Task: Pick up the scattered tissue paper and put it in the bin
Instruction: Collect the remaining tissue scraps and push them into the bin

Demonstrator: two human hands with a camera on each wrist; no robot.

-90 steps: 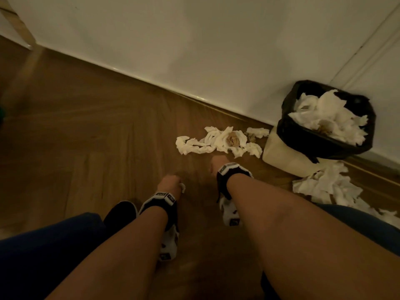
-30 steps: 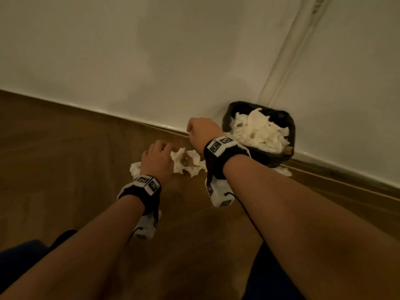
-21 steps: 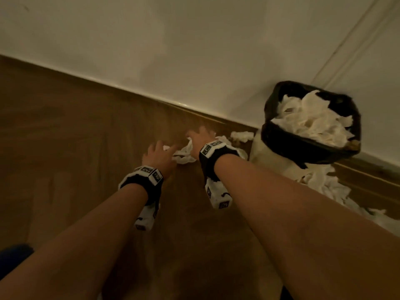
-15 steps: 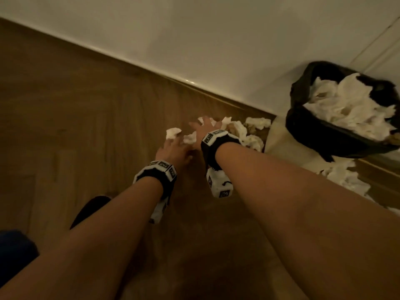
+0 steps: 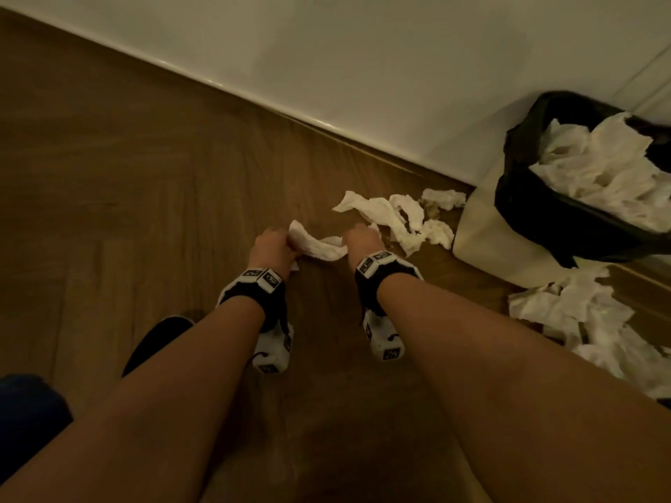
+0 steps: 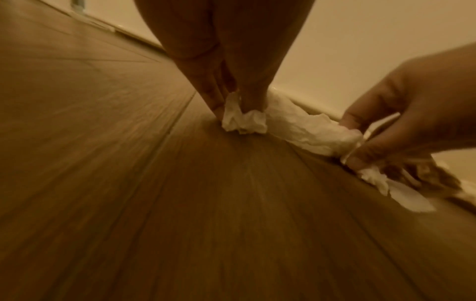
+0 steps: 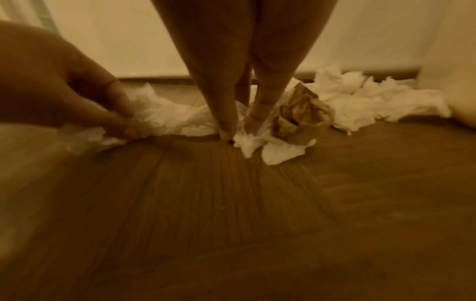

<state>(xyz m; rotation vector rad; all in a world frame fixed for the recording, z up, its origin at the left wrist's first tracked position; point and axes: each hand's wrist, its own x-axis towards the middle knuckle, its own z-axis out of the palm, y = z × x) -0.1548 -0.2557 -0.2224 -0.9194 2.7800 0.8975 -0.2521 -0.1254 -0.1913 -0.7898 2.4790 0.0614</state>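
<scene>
Crumpled white tissue on wood-grain floor: left hand and right hand fingers each pinch one end; black-lined bin right

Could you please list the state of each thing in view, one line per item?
left hand: pinches one end of the tissue strip.
right hand: pinches the strip's other end.
tissue strip: crumpled, held low over the floor.
tissue pile: loose on the floor beside the bin.
brown paper wad: crumpled among the tissue.
bin: upright, black liner heaped with tissue.
</scene>
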